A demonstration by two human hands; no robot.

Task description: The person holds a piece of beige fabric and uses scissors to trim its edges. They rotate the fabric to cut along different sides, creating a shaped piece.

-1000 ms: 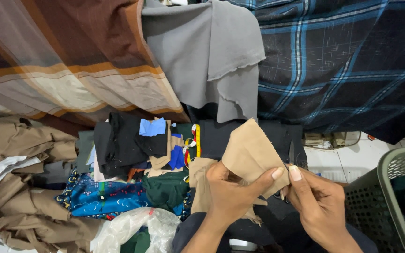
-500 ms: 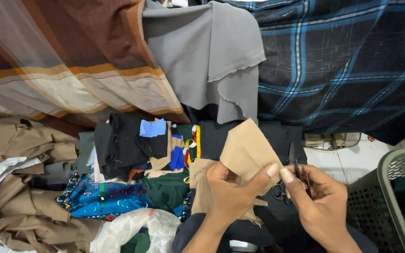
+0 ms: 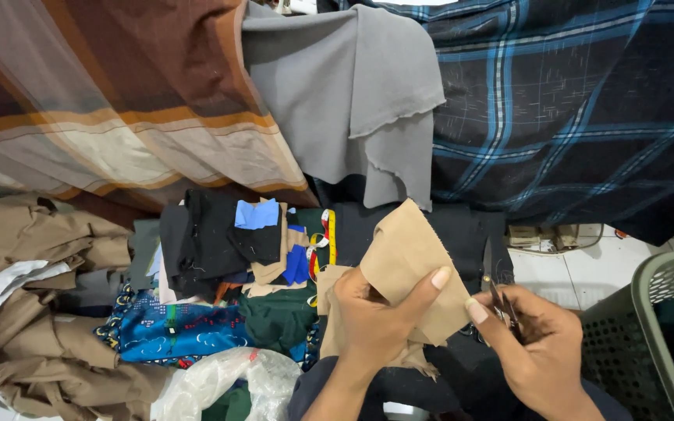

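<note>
- Head view: scraps of cloth lie heaped at the middle, black, blue, tan and dark green, with a patterned blue piece nearer and a clear plastic bag at the near edge.
- Crumpled brown fabric fills the near left; a striped brown drape hangs far left, a grey cloth far centre, a dark plaid cloth far right.
- A green basket stands at the near right, cut off by the frame; beside it, white tiled floor shows.
- The tan piece is near centre, held up over the black cloth; it is flat, roughly four-sided, with frayed edges, a corner pointing far.
- The left hand grips the tan piece, thumb pressed on its front, fingers behind.
- The right hand is curled around small scissors, its forefinger tip touching the tan piece's right edge.
- The scissor blades are thin and dark against the black cloth, hard to make out; the tan piece's lower part is hidden behind the left hand.
</note>
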